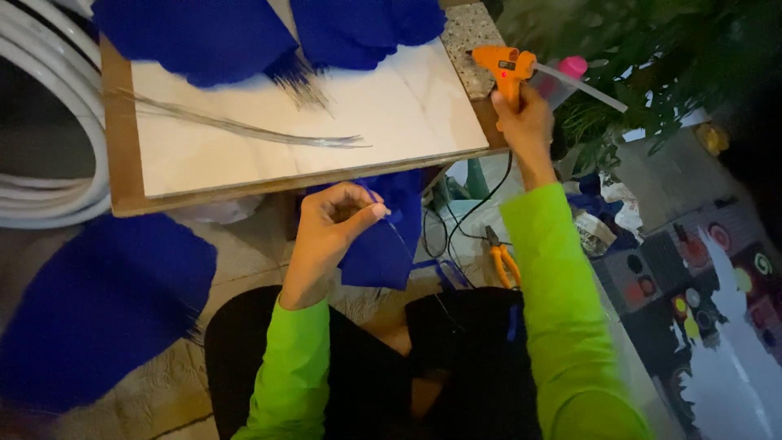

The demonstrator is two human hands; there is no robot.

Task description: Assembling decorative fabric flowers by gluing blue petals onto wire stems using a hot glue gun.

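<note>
My right hand (521, 114) has its grip clenched on the orange glue gun (503, 67), held upright at the right edge of the desk (122, 195), cord hanging down below. My left hand (330, 224) pinches a blue fabric piece (387, 240) with a thin wire, just below the desk's front edge, over my lap. More blue pieces (195, 33) lie at the far side of the white board (391, 114); wire bundle (244, 129) across it. Orange pliers (503, 262) lie on the floor.
</note>
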